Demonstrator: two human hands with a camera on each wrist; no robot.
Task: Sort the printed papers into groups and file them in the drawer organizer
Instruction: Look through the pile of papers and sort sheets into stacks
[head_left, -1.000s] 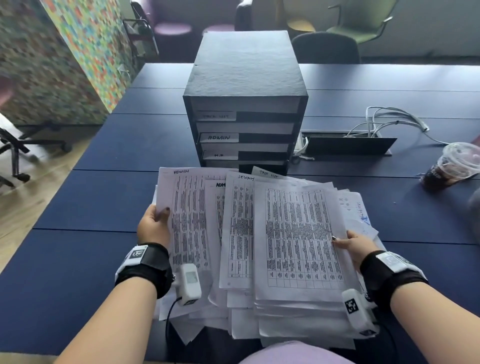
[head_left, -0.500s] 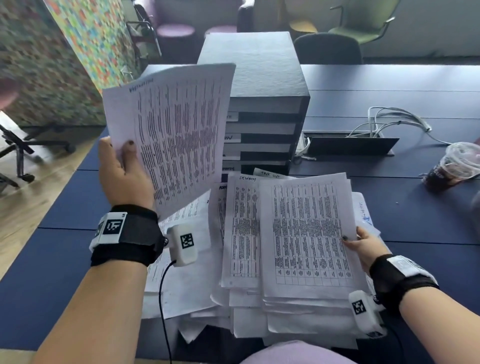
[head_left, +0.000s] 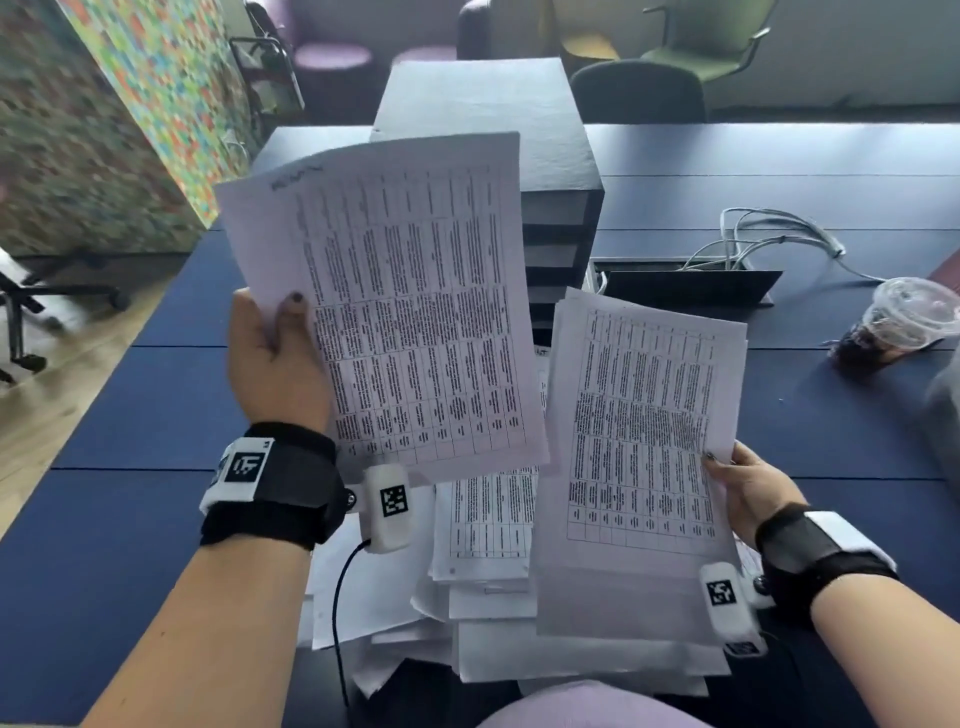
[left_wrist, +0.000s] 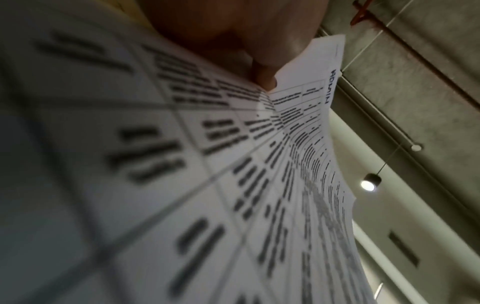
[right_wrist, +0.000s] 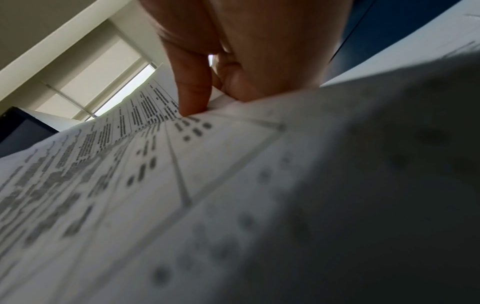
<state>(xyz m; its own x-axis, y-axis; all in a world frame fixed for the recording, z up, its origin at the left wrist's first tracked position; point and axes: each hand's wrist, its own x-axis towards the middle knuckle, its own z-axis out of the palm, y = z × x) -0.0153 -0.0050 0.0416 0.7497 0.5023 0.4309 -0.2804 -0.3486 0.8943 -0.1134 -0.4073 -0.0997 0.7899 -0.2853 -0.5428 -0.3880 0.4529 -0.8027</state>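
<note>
My left hand pinches one printed sheet by its left edge, thumb on the front, and holds it up in front of the black drawer organizer. My right hand pinches a thin bundle of sheets at its right edge, raised above the loose paper pile on the blue table.

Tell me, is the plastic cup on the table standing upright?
No, the plastic cup lies tipped on its side on the blue table, its lid facing right, in the head view.
</note>
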